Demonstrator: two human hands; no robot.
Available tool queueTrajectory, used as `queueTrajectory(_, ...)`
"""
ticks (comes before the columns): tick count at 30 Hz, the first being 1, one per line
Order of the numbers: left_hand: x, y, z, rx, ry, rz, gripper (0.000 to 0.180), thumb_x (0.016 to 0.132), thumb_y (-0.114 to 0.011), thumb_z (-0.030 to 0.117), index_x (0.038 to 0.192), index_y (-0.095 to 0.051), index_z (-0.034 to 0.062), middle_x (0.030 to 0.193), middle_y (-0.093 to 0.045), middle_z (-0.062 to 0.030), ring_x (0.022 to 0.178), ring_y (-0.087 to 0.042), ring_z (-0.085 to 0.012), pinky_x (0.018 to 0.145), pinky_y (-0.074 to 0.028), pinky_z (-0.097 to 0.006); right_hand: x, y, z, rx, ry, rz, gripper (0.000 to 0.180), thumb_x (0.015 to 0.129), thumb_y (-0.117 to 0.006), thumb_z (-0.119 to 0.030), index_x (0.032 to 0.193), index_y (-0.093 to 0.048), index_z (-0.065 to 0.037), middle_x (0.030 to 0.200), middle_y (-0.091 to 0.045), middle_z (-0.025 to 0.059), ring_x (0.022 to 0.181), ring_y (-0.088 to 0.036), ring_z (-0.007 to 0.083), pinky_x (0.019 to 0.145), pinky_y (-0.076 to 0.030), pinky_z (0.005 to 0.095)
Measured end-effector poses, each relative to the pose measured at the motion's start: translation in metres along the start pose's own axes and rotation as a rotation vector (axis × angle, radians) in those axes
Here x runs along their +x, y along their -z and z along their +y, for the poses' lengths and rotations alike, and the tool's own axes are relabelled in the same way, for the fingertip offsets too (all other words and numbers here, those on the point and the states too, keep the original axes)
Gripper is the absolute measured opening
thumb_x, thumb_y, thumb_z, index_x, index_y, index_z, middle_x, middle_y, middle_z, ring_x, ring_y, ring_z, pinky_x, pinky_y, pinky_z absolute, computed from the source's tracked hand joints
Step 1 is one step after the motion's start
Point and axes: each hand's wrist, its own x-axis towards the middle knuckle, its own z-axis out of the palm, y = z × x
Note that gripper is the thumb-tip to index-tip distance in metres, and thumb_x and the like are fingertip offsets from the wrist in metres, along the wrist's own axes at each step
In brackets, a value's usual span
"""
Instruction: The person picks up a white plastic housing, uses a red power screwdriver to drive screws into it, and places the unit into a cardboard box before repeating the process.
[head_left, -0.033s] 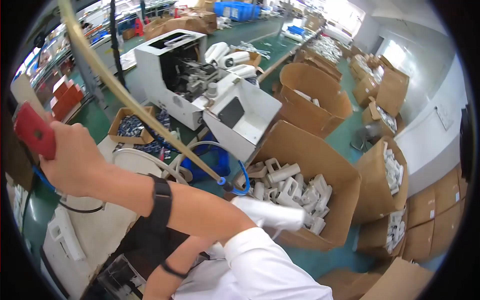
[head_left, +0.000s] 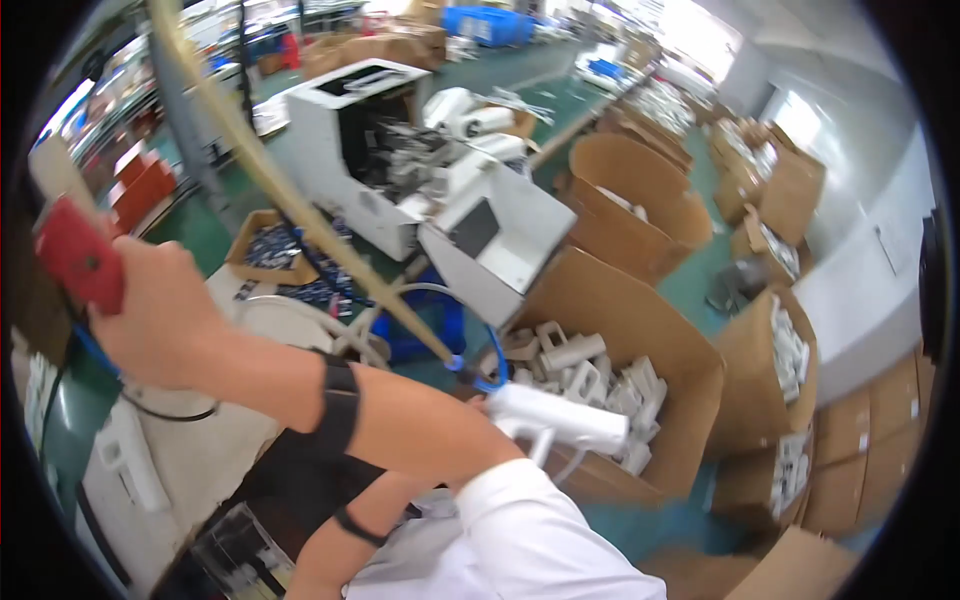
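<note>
White machine (head_left: 350,200), opened up, stands ahead; a yellowish pole (head_left: 265,165) slants across the view before it. To the right, a large carton (head_left: 645,315) holds many white parts. A small box (head_left: 245,270) of dark pieces lies left of the machine. One white handled tube (head_left: 565,418) appears against the carton's near side, beside the left hand (head_left: 478,402); the right forearm (head_left: 425,420) obstructs that grip, state undetermined. Right hand (head_left: 165,310): clamped on a flat red block (head_left: 82,255).
</note>
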Motion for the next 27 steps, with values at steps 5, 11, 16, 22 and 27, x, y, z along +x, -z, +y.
queueTrajectory(5,0.002,0.047,-0.024,0.902,-0.376,0.009,0.05,0.081,-0.072,0.031,0.123,-0.06,0.0057,0.127,-0.059,-0.0114,0.114,-0.058,-0.0239,0.098,-0.046,-0.034,-0.001,-0.003,0.009,0.013,-0.04,-0.054,0.016,0.078,-0.07,-0.017,0.08,-0.066,-0.002,0.061,-0.061,0.0038,0.056,-0.056,0.0126,0.054,-0.044,0.0317)
queueTrajectory(11,-0.212,0.212,0.133,1.571,0.102,1.457,0.062,0.071,-0.076,0.018,0.125,-0.053,-0.0012,0.124,-0.055,-0.0237,0.116,-0.053,-0.0365,0.1,-0.043,-0.042,-0.012,-0.008,0.006,0.143,-0.16,0.072,0.011,0.085,-0.069,-0.006,0.086,-0.062,0.002,0.06,-0.057,0.0021,0.044,-0.048,0.0074,0.04,-0.034,0.021)
queueTrajectory(16,-0.319,0.281,0.108,1.412,0.421,1.511,0.079,0.07,-0.077,0.023,0.137,-0.042,-0.0006,0.124,-0.05,-0.0219,0.11,-0.053,-0.0411,0.098,-0.043,-0.044,-0.009,-0.029,0.005,0.237,-0.142,-0.015,0.011,0.085,-0.067,-0.006,0.085,-0.06,0.003,0.055,-0.055,0.0028,0.042,-0.049,0.0087,0.038,-0.033,0.0223)
queueTrajectory(22,-0.168,0.213,0.134,1.262,0.654,1.095,0.082,0.063,-0.083,0.034,0.132,-0.05,0.006,0.122,-0.05,-0.0226,0.113,-0.052,-0.0379,0.092,-0.047,-0.044,-0.007,-0.033,0.019,0.283,-0.193,-0.04,0.013,0.084,-0.074,-0.009,0.085,-0.066,0.002,0.065,-0.059,-0.001,0.053,-0.052,0.0044,0.048,-0.038,0.0197)
queueTrajectory(27,-0.122,0.253,0.18,1.91,0.366,0.728,0.086,0.053,-0.087,0.04,0.126,-0.055,0.0087,0.126,-0.049,-0.019,0.115,-0.05,-0.0377,0.09,-0.047,-0.045,-0.001,-0.04,0.03,0.159,-0.114,-0.039,0.012,0.087,-0.066,-0.007,0.087,-0.06,0.003,0.056,-0.056,0.0035,0.043,-0.049,0.0086,0.039,-0.034,0.0215)
